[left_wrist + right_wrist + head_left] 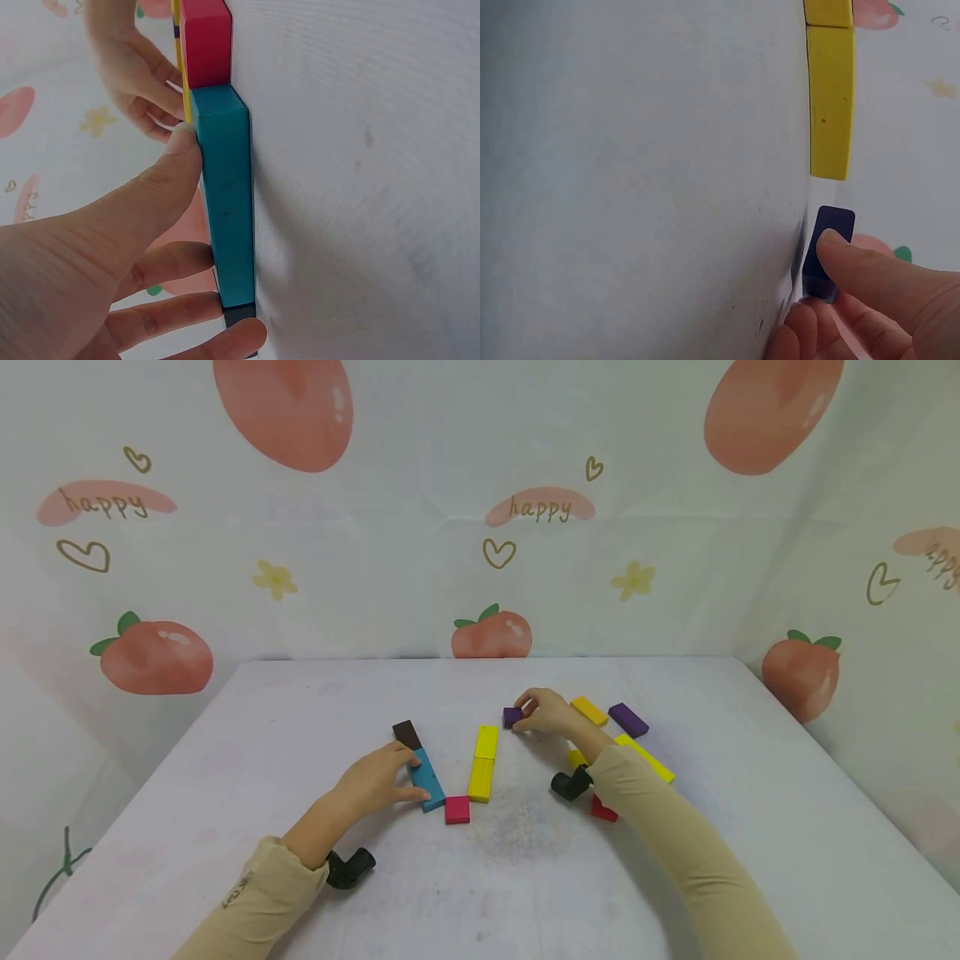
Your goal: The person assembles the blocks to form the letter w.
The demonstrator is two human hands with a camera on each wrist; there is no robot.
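My right hand (551, 713) pinches a small purple block (512, 717) between thumb and fingers, beyond the far end of two yellow blocks (482, 780) that lie end to end. In the right wrist view, the thumb presses one face of the purple block (831, 225). My left hand (375, 781) rests its thumb and fingertips on a blue block (428, 783), fingers spread along its length. A dark brown block (407, 734) meets the blue one's far end, with left fingers close by it in the left wrist view. The red square block (457, 810) sits at the blue block's near end.
Right of the yellow pair lie a loose yellow block (589, 711), a purple block (628, 719) and a long yellow block (647, 757). A red piece (603, 810) shows partly behind the right sleeve. Black wrist devices (351, 869) sit by both cuffs. A printed cloth hangs behind the white table.
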